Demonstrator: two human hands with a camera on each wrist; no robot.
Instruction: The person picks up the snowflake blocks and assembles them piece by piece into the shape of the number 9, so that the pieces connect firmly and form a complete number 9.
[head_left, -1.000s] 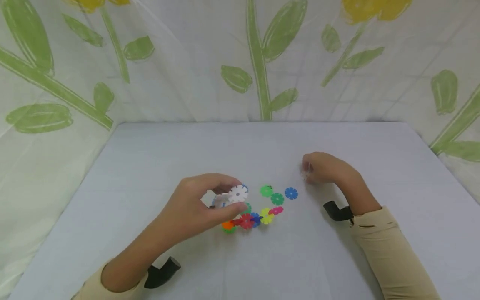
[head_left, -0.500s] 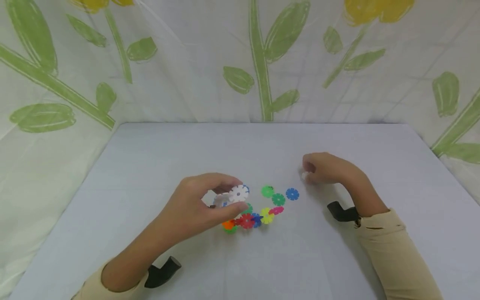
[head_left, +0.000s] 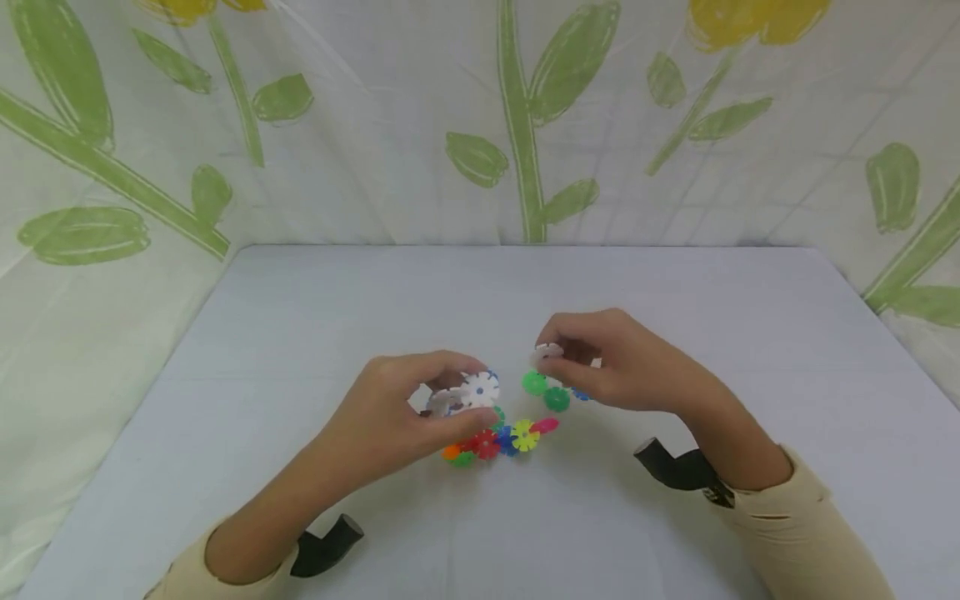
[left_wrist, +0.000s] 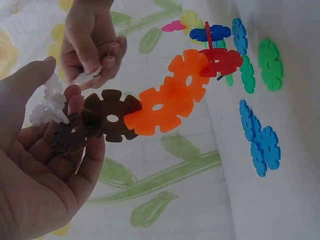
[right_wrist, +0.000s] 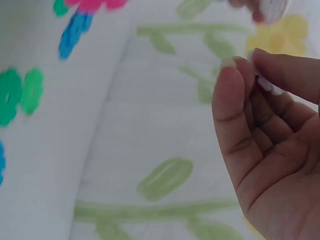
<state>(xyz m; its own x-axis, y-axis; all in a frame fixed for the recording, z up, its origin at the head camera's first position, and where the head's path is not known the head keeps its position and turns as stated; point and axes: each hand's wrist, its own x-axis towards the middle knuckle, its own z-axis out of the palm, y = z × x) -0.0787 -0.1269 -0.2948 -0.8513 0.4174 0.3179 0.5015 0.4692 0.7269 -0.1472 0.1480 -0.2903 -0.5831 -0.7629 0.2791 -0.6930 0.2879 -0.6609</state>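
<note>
My left hand [head_left: 393,417] holds a chain of interlocked notched plastic discs by its white end [head_left: 480,389]. From there the chain runs through brown discs [left_wrist: 112,118], orange discs [left_wrist: 159,107] and a red disc [left_wrist: 220,62], then blue, yellow and pink ones. Pinched between thumb and fingers of my right hand [head_left: 618,362] is a separate white notched disc [head_left: 547,353], tilted and just right of the chain's white end, not touching it. My fingers partly cover this disc in the right wrist view.
Two green discs [head_left: 557,399] lie on the white table [head_left: 480,533] below my right hand. A blue disc [head_left: 581,394] is partly hidden by that hand. More blue discs [left_wrist: 260,137] show in the left wrist view. A flower-painted cloth [head_left: 375,125] hangs behind the table.
My right hand has lifted a white disc from the right side of the table and brought it left, close to my left hand. The left hand has barely moved with the chain.
</note>
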